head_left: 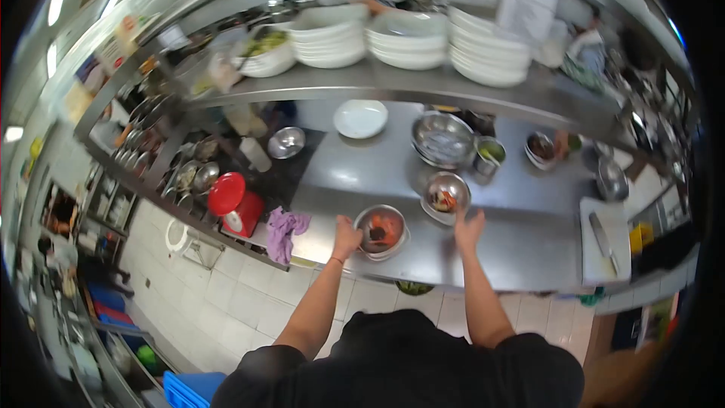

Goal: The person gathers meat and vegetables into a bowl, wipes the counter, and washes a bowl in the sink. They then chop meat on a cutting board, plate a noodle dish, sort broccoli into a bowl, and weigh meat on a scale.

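Note:
My left hand (347, 239) is closed on the left rim of a small metal bowl (363, 218) close to the counter's front edge. Red-orange food with a dark piece in it (384, 230) lies inside. My right hand (469, 231) is at the lower right rim of a second metal bowl (458, 186), its fingers apparently gripping the edge. That bowl holds orange and pale food pieces (442, 200). A pale rim shows under each bowl; what it belongs to is partly hidden.
Behind stand a large metal bowl (442, 136), a metal container with green food (490, 153) and a white plate (360, 119). Left are a red scale (234, 204) and purple cloth (285, 233); right, a knife (603, 242) on a white board (593, 266). An overhead shelf (423, 85) carries stacked dishes.

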`<state>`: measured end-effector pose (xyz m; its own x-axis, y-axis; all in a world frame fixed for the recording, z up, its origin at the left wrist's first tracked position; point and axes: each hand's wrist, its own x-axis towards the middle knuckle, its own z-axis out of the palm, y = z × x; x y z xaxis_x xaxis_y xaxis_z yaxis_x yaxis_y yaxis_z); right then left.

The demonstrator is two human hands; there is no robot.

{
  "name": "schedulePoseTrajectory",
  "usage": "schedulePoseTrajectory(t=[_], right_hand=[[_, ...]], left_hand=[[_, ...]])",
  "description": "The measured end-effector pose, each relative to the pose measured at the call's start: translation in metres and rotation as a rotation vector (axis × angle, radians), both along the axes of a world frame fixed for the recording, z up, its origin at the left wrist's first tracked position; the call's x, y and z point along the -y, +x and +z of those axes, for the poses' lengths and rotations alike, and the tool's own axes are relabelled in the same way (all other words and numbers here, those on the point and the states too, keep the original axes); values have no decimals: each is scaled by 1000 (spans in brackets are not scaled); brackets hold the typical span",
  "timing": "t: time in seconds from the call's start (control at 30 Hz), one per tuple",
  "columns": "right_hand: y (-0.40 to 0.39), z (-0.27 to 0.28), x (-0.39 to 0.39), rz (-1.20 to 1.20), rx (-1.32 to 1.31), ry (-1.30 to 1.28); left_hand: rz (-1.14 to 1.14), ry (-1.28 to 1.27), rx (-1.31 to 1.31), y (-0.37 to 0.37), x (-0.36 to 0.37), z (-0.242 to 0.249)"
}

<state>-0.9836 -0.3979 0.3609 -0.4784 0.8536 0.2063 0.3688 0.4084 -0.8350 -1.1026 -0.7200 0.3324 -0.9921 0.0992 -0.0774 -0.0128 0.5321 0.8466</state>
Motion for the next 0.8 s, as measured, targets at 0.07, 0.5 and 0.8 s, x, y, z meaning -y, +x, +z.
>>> schedulePoseTrajectory(t=[0.07, 0.5, 0.8], right_hand=[[-6, 70, -13, 269, 26, -949], [43, 17, -79, -2, -91, -747], [145, 35, -168, -49, 58, -694]], left_hand=[[-51, 117, 361, 9, -10, 47], [-108, 442, 472, 32, -110, 70], [-179, 795, 784, 73, -195, 67]])
